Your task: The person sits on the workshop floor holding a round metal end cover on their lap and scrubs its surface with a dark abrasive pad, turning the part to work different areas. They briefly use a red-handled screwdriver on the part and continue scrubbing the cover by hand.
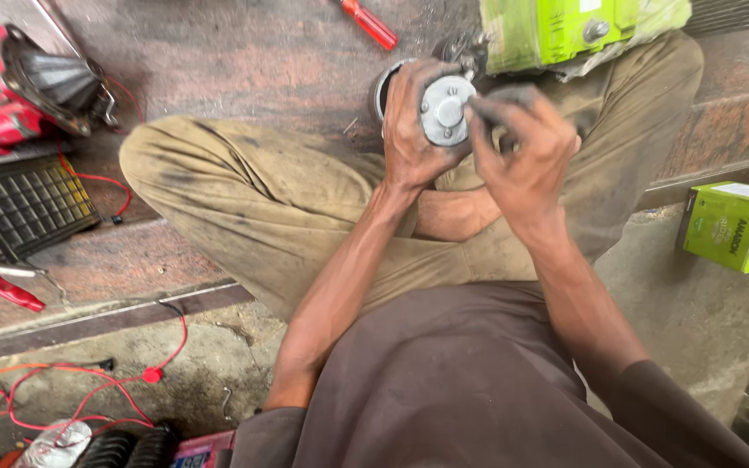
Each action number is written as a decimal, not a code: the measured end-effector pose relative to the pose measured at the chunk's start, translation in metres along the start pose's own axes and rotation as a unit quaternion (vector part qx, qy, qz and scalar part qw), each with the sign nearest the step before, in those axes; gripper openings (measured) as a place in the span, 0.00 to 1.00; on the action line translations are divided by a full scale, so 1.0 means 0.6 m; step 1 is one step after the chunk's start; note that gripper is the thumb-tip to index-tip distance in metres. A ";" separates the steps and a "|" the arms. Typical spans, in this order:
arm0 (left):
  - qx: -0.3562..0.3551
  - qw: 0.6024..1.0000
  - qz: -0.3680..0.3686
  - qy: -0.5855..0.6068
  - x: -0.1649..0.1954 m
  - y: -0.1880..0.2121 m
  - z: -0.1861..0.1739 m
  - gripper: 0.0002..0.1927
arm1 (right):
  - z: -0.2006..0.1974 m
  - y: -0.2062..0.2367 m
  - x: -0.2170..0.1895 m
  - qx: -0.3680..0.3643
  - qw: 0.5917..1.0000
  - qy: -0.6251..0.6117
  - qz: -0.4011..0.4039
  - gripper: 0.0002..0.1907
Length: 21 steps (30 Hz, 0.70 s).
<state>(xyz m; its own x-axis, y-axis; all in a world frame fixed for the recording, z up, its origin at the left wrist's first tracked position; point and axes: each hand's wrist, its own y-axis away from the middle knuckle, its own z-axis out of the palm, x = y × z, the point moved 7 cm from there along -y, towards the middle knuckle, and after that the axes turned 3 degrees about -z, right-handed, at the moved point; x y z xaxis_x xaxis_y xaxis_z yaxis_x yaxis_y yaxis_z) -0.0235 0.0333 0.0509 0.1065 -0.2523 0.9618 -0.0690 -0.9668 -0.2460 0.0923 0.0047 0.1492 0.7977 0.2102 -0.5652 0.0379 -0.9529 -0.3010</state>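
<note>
- The person sits cross-legged on the stone floor [244, 78], filling the middle and lower part of the frame; soiled khaki trousers [244, 199] span the centre and a brown shirt [444, 381] takes the bottom.
- A red machine housing [10, 91] with a dark ribbed part sits at the upper left edge, and a black grid-faced panel [23, 204] lies just below it.
- A bright green casing [556, 30] rests at the top right of centre, just beyond the hands.
- A green carton [739, 225] stands at the right edge, well apart from the hands.
- Red wires [88, 390] trail over the floor at the lower left.
- The left hand [413, 117], at upper centre, has its fingers wrapped round a small round metal motor part [446, 110], holding it above the lap with its silvery end cap facing the camera.
- The right hand [526, 147], just right of it, has its fingers bent close together and pressing on the right rim of the cap; whether they pinch a tool cannot be told.
- A red-handled screwdriver [368, 22] lies at the top centre, near the hands but not touching.
</note>
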 end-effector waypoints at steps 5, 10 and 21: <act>0.002 0.999 0.031 -0.008 0.005 -0.001 -0.005 0.36 | 0.005 -0.010 -0.004 0.006 1.000 -0.010 -0.007 0.08; 0.003 1.000 0.010 -0.007 0.000 -0.002 -0.008 0.32 | 0.012 -0.008 -0.005 -0.007 0.999 0.036 -0.035 0.06; 0.007 1.000 0.011 -0.016 -0.012 0.005 -0.012 0.33 | 0.024 -0.001 -0.004 -0.007 0.999 0.011 -0.031 0.09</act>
<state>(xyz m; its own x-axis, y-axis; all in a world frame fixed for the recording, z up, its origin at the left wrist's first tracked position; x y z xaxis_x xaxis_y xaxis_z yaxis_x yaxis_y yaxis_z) -0.0315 0.0327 0.0440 0.1364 -0.2747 0.9518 -0.0584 -0.9613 -0.2691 0.0817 0.0079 0.1398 0.8066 0.2644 -0.5287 0.0956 -0.9410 -0.3247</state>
